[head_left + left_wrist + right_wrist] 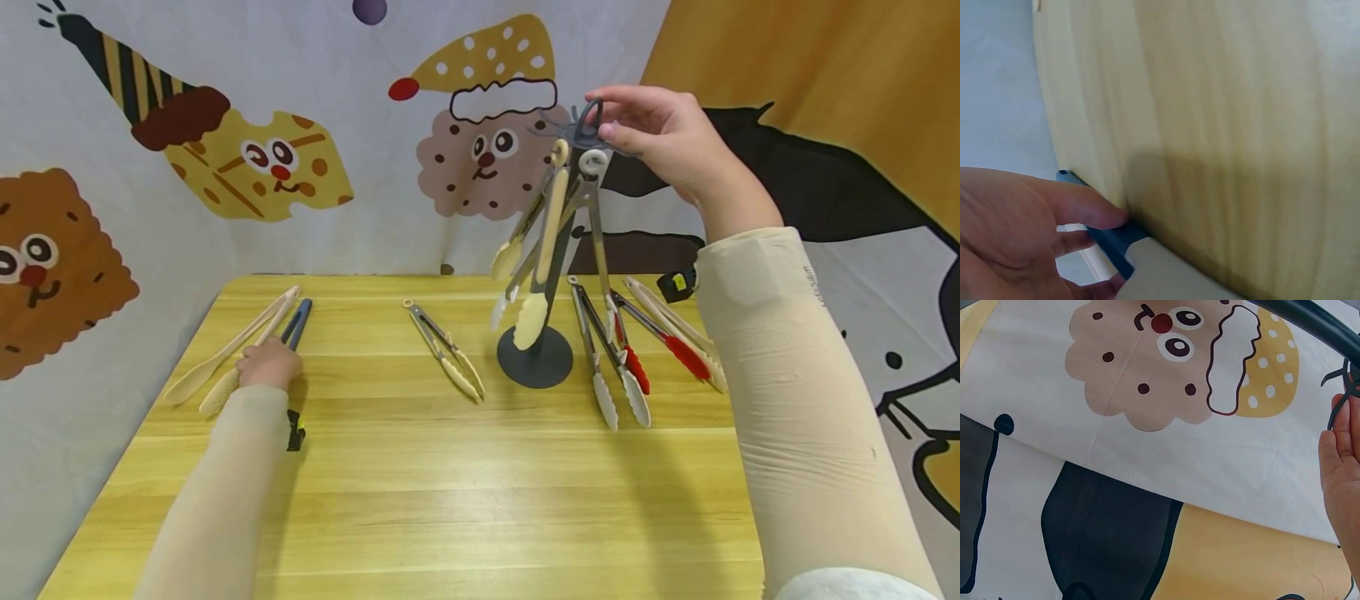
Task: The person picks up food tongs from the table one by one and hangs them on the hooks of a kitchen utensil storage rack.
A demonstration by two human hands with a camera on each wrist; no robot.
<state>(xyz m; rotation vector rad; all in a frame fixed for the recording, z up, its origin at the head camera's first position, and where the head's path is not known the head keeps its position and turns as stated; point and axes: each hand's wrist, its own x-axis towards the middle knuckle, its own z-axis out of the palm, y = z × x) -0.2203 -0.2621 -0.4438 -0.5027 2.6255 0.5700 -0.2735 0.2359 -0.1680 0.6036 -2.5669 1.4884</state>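
My left hand (pixel 270 364) pinches a pair of blue-handled tongs (pixel 297 323) at the table's left side. In the left wrist view the thumb lies along the blue handle (pixel 1113 240), with fingers on its far side. Beige tongs (pixel 232 354) lie right beside that hand. Up high, my right hand (pixel 660 137) holds the loop at the top of a dark grey hanging stand (pixel 551 292). Cream-tipped tongs (pixel 551 229) and white-tipped tongs (pixel 596 221) hang from the stand's hooks. Only some fingers of the right hand show in the right wrist view.
Another cream-tipped pair of tongs (pixel 446 354) lies left of the stand's round base (pixel 535 371). To its right lie more white-tipped tongs (pixel 603 367), red-tipped tongs (pixel 678 350) and pale beige tongs (pixel 660 304). A printed cloth (pixel 375 217) hangs behind the wooden table (pixel 480 500).
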